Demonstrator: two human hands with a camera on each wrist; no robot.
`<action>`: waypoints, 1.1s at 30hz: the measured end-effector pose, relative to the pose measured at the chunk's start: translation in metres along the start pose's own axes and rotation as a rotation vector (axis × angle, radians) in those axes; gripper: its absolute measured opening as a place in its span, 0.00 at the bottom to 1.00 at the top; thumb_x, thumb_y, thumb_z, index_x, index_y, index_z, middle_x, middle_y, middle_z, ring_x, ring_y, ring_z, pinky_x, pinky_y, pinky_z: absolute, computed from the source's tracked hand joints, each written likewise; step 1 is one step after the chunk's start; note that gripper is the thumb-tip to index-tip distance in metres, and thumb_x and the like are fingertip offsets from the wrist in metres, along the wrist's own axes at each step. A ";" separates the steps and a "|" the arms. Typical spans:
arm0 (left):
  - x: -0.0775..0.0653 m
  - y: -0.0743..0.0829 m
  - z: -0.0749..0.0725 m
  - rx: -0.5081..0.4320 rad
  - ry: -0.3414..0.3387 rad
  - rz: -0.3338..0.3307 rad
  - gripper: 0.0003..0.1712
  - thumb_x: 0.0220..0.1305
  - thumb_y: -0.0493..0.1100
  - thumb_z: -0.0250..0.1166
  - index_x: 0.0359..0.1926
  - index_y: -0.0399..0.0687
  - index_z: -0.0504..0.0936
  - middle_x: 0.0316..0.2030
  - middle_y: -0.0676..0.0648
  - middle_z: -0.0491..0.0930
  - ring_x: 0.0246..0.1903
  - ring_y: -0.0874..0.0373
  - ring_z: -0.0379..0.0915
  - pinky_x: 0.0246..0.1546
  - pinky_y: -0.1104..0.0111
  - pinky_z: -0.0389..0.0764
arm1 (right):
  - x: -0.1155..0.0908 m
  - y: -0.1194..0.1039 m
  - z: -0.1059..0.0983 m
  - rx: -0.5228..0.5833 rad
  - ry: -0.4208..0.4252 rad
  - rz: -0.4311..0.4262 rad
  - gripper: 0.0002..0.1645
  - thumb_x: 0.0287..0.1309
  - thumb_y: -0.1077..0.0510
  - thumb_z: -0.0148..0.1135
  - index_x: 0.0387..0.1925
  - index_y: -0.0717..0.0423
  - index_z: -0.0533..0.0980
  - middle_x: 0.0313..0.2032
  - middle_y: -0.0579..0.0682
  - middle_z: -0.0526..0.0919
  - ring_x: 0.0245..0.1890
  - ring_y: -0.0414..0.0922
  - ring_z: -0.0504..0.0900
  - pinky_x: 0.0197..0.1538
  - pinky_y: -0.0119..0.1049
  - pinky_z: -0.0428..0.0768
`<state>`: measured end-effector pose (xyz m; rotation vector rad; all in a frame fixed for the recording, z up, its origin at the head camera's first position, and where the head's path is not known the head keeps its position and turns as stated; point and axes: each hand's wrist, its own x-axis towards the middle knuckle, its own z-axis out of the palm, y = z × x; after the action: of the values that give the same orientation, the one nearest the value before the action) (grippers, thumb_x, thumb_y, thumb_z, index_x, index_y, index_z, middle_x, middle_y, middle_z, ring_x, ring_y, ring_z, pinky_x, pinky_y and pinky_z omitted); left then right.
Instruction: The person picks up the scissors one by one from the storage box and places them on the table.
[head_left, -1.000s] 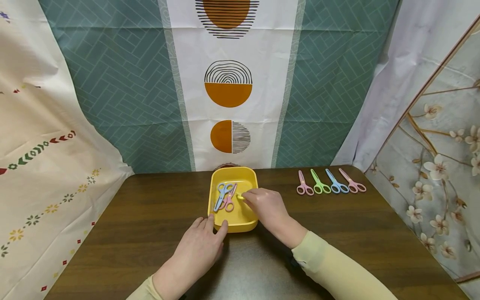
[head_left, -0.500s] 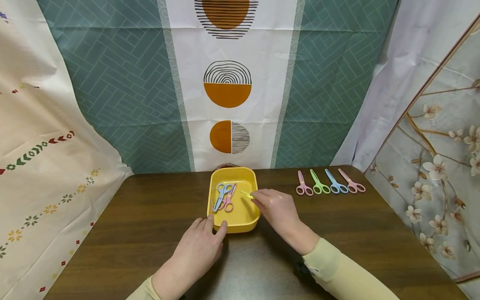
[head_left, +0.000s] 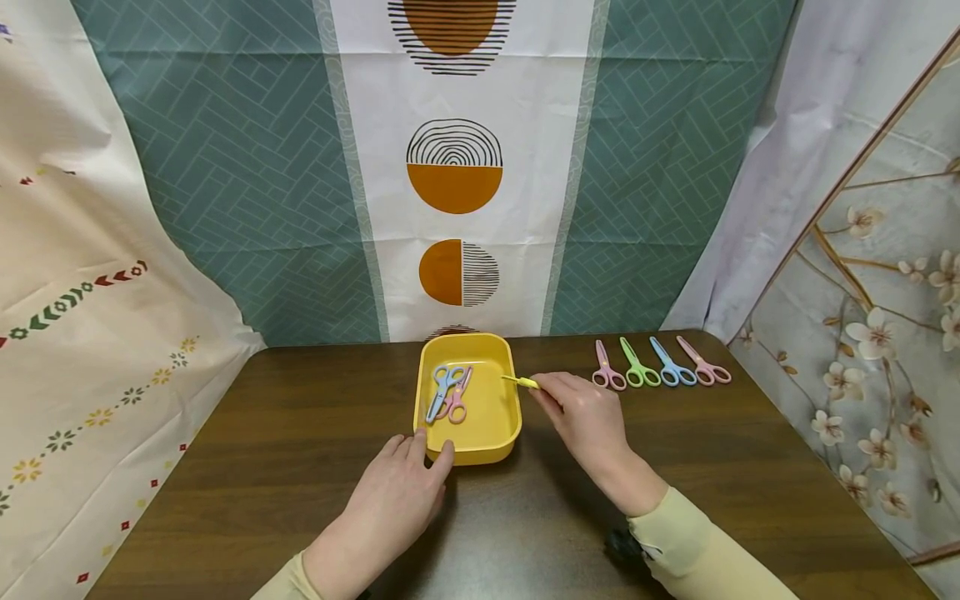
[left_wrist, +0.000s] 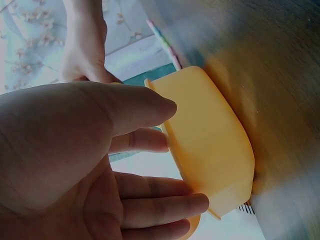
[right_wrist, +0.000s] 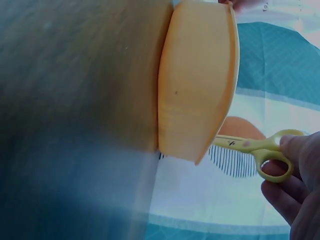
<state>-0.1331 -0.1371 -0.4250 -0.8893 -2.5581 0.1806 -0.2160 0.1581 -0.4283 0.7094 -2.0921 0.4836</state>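
My right hand (head_left: 588,417) pinches a pair of yellow scissors (right_wrist: 252,145) by the handle loops, its blades pointing left over the right rim of a yellow tray (head_left: 465,457). Inside the tray, a pair of blue scissors (head_left: 446,392) lies partly over a pair of pink scissors (head_left: 458,408). My left hand (head_left: 397,487) rests at the tray's near left corner, its fingers fairly straight and touching the rim; the left wrist view has the thumb (left_wrist: 145,107) beside the outer wall.
At the table's back right, several scissors lie in a row: pink (head_left: 609,375), green (head_left: 639,371), blue (head_left: 672,368) and another pink pair (head_left: 705,367). A patterned curtain (head_left: 465,283) hangs behind the dark wooden table (head_left: 315,408).
My right hand has lifted the yellow scissors from inside the tray and moved right, so it is now outside the right rim. The left hand has stayed in place.
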 end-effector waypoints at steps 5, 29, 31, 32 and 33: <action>0.001 0.000 -0.001 -0.012 -0.020 -0.008 0.32 0.59 0.48 0.83 0.61 0.42 0.84 0.51 0.27 0.86 0.49 0.37 0.88 0.59 0.47 0.84 | -0.005 0.006 -0.008 -0.024 0.025 0.008 0.15 0.55 0.61 0.87 0.44 0.53 0.91 0.39 0.47 0.94 0.35 0.47 0.94 0.34 0.46 0.91; 0.001 0.000 -0.004 -0.022 -0.060 -0.016 0.32 0.61 0.50 0.82 0.62 0.43 0.83 0.53 0.27 0.86 0.50 0.37 0.88 0.60 0.47 0.84 | -0.027 0.033 -0.029 -0.113 -0.099 0.016 0.16 0.51 0.64 0.88 0.42 0.52 0.92 0.38 0.46 0.93 0.34 0.47 0.92 0.31 0.47 0.89; 0.002 0.000 -0.005 -0.023 -0.061 -0.019 0.32 0.62 0.50 0.82 0.63 0.43 0.83 0.53 0.28 0.86 0.51 0.38 0.88 0.61 0.48 0.83 | -0.028 0.033 -0.030 -0.123 -0.127 0.014 0.16 0.51 0.64 0.88 0.42 0.52 0.92 0.38 0.46 0.93 0.34 0.47 0.92 0.32 0.47 0.89; 0.002 0.000 -0.005 -0.023 -0.061 -0.020 0.32 0.62 0.50 0.81 0.63 0.43 0.83 0.53 0.28 0.86 0.51 0.38 0.88 0.61 0.48 0.83 | -0.028 0.033 -0.030 -0.127 -0.141 0.014 0.16 0.52 0.64 0.88 0.42 0.52 0.92 0.38 0.46 0.93 0.34 0.47 0.92 0.32 0.47 0.90; 0.002 0.000 -0.005 -0.023 -0.063 -0.021 0.32 0.62 0.50 0.81 0.63 0.43 0.83 0.53 0.28 0.86 0.51 0.38 0.88 0.61 0.48 0.83 | -0.028 0.034 -0.030 -0.129 -0.153 0.013 0.16 0.52 0.64 0.88 0.42 0.52 0.92 0.38 0.46 0.93 0.34 0.47 0.92 0.32 0.47 0.90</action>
<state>-0.1318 -0.1359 -0.4199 -0.8786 -2.6313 0.1757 -0.2060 0.2094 -0.4376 0.6759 -2.2493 0.3058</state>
